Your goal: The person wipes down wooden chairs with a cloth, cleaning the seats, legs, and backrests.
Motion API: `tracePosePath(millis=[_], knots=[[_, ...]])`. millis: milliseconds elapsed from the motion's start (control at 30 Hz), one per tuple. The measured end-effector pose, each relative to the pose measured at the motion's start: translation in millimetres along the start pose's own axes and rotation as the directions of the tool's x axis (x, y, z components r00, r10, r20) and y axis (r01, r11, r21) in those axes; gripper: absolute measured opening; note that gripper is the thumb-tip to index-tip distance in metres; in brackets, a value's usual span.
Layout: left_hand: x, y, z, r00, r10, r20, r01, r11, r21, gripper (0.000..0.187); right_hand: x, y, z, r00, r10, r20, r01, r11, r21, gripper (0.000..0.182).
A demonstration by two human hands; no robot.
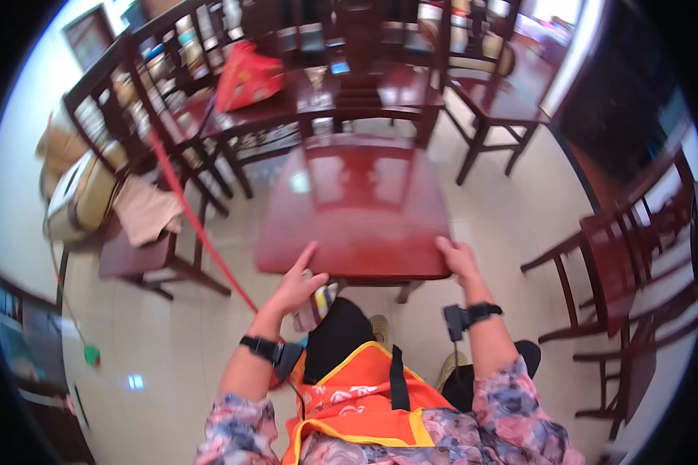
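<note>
A dark red wooden chair (357,209) stands right in front of me, its glossy seat facing up. At the seat's front left corner is my left hand (293,288), index finger stretched toward the edge. The other fingers close on a striped cloth (316,308) hanging below the seat's level. My right hand (459,260) grips the front right corner, thumb side on top and the remaining fingers partly hidden beneath the rim. Black bands with small devices are strapped round both wrists. An orange apron (364,387) with yellow trim covers my lap.
A red pole (202,229) slants down toward my left forearm. More wooden chairs surround me; one at left bears a beige cloth (146,209) and a tan box-like bag (85,194). A red bag (248,75) rests on a chair behind. Another chair (609,267) stands right.
</note>
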State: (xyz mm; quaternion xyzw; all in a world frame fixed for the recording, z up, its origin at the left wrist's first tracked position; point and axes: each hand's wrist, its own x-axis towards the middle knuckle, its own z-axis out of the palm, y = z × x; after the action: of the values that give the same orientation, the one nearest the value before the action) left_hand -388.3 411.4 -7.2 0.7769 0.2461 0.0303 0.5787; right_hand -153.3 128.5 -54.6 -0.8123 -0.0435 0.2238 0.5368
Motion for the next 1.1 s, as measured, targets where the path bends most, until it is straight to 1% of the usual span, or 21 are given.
tracePosePath(millis=[33,100,133,167,200,233,300,367,400,500,533,567,600,633,700,733,800,900,933,1000,1100], knots=[[-3,3,-7,0.990,0.044,0.131,-0.042,0.999,-0.019,0.060,-7,7,-17,0.999,0.030,-0.035,-0.029,0.999,0.032,0.049],[-8,-21,-24,0.999,0.021,-0.028,-0.027,0.976,-0.216,0.043,-9,37,-52,0.991,0.068,-0.119,-0.047,0.985,0.169,0.051],[-14,-34,-39,0.987,-0.152,-0.060,0.117,0.912,-0.393,0.029,-10,49,-65,0.970,-0.012,-0.242,0.050,0.987,0.151,0.049],[-19,-55,-53,0.982,-0.167,-0.089,0.118,0.907,-0.404,0.029,-21,44,-78,0.958,0.063,-0.281,-0.014,0.985,0.173,0.051],[-25,-81,-62,0.955,-0.218,-0.200,0.076,0.836,-0.544,0.025,-29,50,-93,0.947,0.079,-0.310,-0.026,0.985,0.173,0.052],[-32,-99,-65,0.916,-0.276,-0.290,0.014,0.745,-0.667,0.021,-33,62,-109,0.934,0.076,-0.350,-0.033,0.991,0.127,0.052],[-40,-94,-63,0.893,-0.321,-0.315,-0.035,0.648,-0.761,0.018,-44,85,-135,0.860,0.013,-0.510,-0.049,0.997,-0.057,0.059],[-34,-69,-62,0.910,-0.270,-0.314,-0.038,0.700,-0.713,0.019,-63,89,-153,0.773,0.075,-0.630,-0.279,0.932,-0.231,0.065],[-28,-55,-59,0.926,-0.235,-0.295,-0.042,0.713,-0.700,0.018,-71,99,-163,0.770,0.050,-0.637,-0.245,0.944,-0.223,0.069],[-5,-5,-41,0.976,-0.115,-0.185,-0.049,0.713,-0.699,0.017,-93,105,-185,0.710,0.072,-0.700,-0.336,0.909,-0.247,0.065],[6,10,-33,0.985,-0.075,-0.152,-0.058,0.693,-0.719,0.016,-100,94,-182,0.709,0.043,-0.704,-0.298,0.923,-0.243,0.069],[14,18,-25,0.992,-0.039,-0.124,-0.067,0.669,-0.740,0.016,-102,93,-185,0.663,0.034,-0.748,-0.370,0.883,-0.288,0.071],[26,21,-15,0.999,-0.010,-0.036,-0.019,0.673,-0.740,0.024,-105,91,-186,0.665,0.055,-0.744,-0.383,0.881,-0.277,0.072],[40,24,-2,1.000,0.013,-0.017,-0.022,0.668,-0.744,0.024,-103,85,-186,0.673,0.065,-0.737,-0.382,0.884,-0.271,0.074],[57,34,33,0.961,-0.106,0.254,0.225,0.832,-0.507,0.028,-97,94,-196,0.654,0.057,-0.754,-0.418,0.858,-0.298,0.076],[56,43,52,0.958,-0.108,0.267,0.233,0.835,-0.499,0.028,-97,101,-205,0.657,0.059,-0.752,-0.455,0.826,-0.333,0.078],[55,69,95,0.823,-0.184,0.538,0.366,0.895,-0.254,0.031,-97,105,-223,0.656,0.058,-0.752,-0.466,0.816,-0.343,0.079],[51,79,123,0.783,-0.182,0.595,0.369,0.906,-0.209,0.030,-92,113,-247,0.665,0.080,-0.743,-0.470,0.817,-0.333,0.079],[55,65,133,0.776,-0.159,0.610,0.319,0.933,-0.163,0.031,-92,115,-255,0.680,0.044,-0.732,-0.458,0.804,-0.378,0.078],[33,87,152,0.760,-0.155,0.632,0.285,0.952,-0.110,0.031,-90,117,-279,0.711,0.047,-0.702,-0.467,0.777,-0.422,0.075],[5,99,185,0.722,-0.137,0.678,0.264,0.961,-0.087,0.031,-94,117,-310,0.698,0.003,-0.716,-0.425,0.807,-0.410,0.072]])
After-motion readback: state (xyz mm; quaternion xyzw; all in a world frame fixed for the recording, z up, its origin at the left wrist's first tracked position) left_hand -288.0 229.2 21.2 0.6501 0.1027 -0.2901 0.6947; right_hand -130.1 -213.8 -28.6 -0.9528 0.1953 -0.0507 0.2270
